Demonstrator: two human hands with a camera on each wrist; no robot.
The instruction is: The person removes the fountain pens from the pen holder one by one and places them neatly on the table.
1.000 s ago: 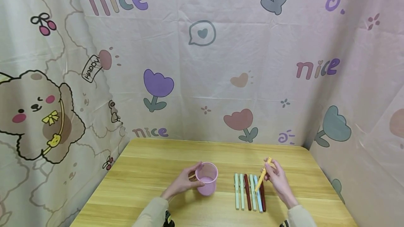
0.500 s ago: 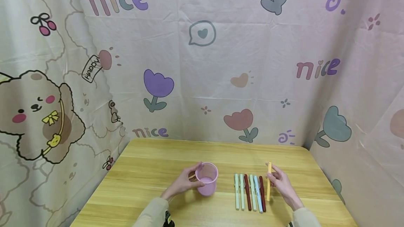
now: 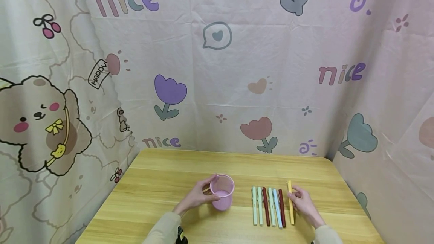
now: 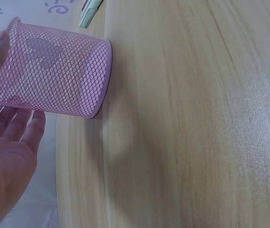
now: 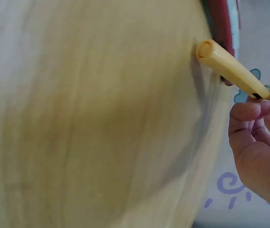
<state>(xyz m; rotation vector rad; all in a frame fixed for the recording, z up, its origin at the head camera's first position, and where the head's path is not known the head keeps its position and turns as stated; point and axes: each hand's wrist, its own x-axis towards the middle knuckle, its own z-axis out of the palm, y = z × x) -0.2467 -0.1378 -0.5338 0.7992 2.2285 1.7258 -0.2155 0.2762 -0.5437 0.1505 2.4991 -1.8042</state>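
Note:
A pink mesh pen holder [image 3: 222, 195] stands upright on the table, and my left hand [image 3: 197, 197] grips it near the rim, thumb on the near side and fingers behind. In the left wrist view the pen holder [image 4: 54, 71] shows its mesh wall between thumb and fingers. My right hand [image 3: 303, 203] pinches a yellow pen [image 3: 291, 203] between thumb and fingers, close over the table at the right end of a row of pens. The right wrist view shows the yellow pen [image 5: 230, 69] slanting out of the fingertips beside a dark red pen [image 5: 220, 23].
Left of the yellow pen lie several pens side by side: light green pens [image 3: 254, 206], a dark red pen [image 3: 266, 206], a light blue pen [image 3: 277, 208] and another dark red pen [image 3: 282, 208]. Printed cloth [image 3: 217, 86] hangs behind the wooden table [image 3: 162, 176].
My right hand has brought the yellow pen from over the row to its right side, turned it nearly parallel to the others and lowered it. The left hand and pen holder have stayed still.

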